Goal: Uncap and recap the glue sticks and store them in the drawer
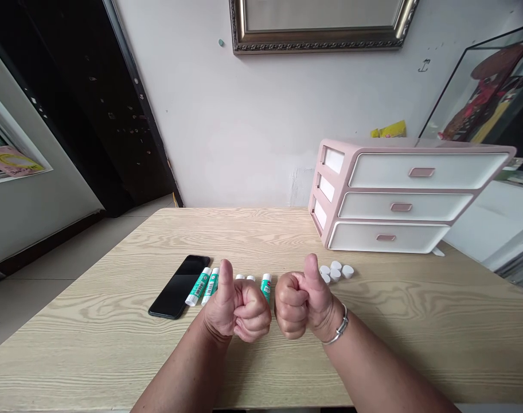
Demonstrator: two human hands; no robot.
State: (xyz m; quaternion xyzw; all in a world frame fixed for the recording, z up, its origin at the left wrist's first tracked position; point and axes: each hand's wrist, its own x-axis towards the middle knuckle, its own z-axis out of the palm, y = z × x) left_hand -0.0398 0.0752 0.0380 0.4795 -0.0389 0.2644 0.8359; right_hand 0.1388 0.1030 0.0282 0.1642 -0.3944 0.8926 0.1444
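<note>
My left hand [242, 307] is held above the table in a fist with the thumb pointing up. My right hand [302, 304], a silver bracelet at its wrist, makes the same thumbs-up fist close beside it. No object shows in either hand. Behind the hands, several green-and-white glue sticks [198, 287] lie in a row, some partly hidden by my left hand. One glue stick [266, 284] is visible in the gap between the fists. Just past my right thumb sits a cluster of several small white caps [335, 275].
A black phone [175, 292] lies left of the glue sticks on the wooden table [115, 332]. At the back right stands a pink-and-white drawer unit [405, 198], with a yellow packet [389, 130] behind its top. A framed mirror or picture [322, 45] hangs on the wall.
</note>
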